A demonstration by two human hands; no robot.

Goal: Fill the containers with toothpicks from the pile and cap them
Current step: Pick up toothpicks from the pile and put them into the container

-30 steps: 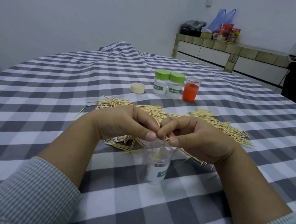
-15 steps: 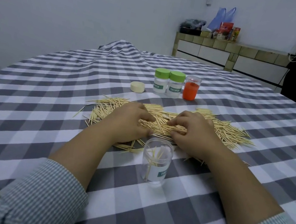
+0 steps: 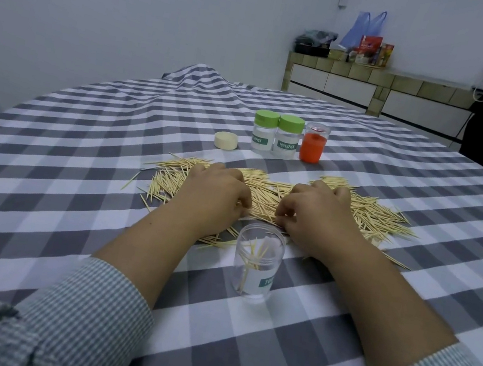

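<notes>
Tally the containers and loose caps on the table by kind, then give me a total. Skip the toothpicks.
Green-capped containers: 2
Open clear container with a few toothpicks inside: 1
Clear container with an orange piece inside: 1
Loose cream cap: 1
Total: 5

At frame centre, the toothpick pile (image 3: 266,199) is pressed by the left hand (image 3: 215,197) and right hand (image 3: 317,214), fingers curled into it. Below, an uncapped clear container (image 3: 257,264) (few toothpicks inside) is seen upright. Two green-capped containers (image 3: 276,134) are set above.
</notes>
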